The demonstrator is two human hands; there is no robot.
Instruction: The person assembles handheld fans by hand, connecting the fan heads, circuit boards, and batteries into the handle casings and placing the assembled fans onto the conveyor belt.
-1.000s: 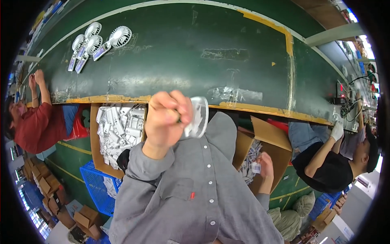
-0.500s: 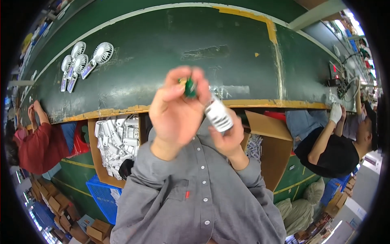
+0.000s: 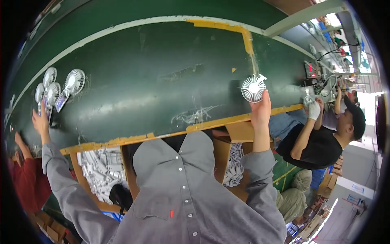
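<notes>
In my right hand (image 3: 261, 112) is a small white handheld fan (image 3: 254, 88), its round slatted grille held up over the bench's near edge on the right. The thumb and fingers close round its lower rim, and a short white piece sticks out at the grille's top right. My left arm stretches far left, where my left hand (image 3: 40, 124) is at the handles of several white handheld fans (image 3: 52, 94) lying in a cluster. Its fingers are extended and apart; whether they touch a handle is hard to see. One fan (image 3: 74, 82) lies at the cluster's right side.
The green bench (image 3: 154, 97) has yellow tape (image 3: 223, 25) along parts of its edges. Below it stand a carton of white plastic parts (image 3: 101, 166) and another carton of small parts (image 3: 235, 164). A person in black (image 3: 321, 142) works at right; a red sleeve (image 3: 30, 183) shows at left.
My hands have parted from in front of my chest: the left to the fan cluster, the right out to the right. The green and yellow piece has left my left hand. The view has shifted.
</notes>
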